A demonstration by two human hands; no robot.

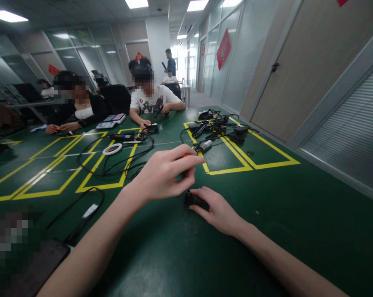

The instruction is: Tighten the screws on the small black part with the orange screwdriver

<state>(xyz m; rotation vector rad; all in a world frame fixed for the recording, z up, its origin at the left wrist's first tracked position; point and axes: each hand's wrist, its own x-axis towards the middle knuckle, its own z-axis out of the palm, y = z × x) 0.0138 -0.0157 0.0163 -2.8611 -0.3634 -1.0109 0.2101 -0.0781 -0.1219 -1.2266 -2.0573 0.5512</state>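
My left hand (169, 171) is raised above the table, fingers curled round a small orange-and-dark tool (185, 156). Most of that tool is hidden by the fingers, so its kind does not show. Just below and to the right, my right hand (216, 208) rests low over the table. Its thumb and fingertips pinch a small black part (188, 199) with a short round stub standing up on top. A narrow gap separates the left hand from the black part.
The green table (298, 214) carries yellow tape frames. Black cables and devices (209, 128) lie at the far right, with a grey cylindrical piece (206, 145) nearby. Left are a white tape roll (112, 149), looped cables and a dark device (39, 264). Two people sit working opposite.
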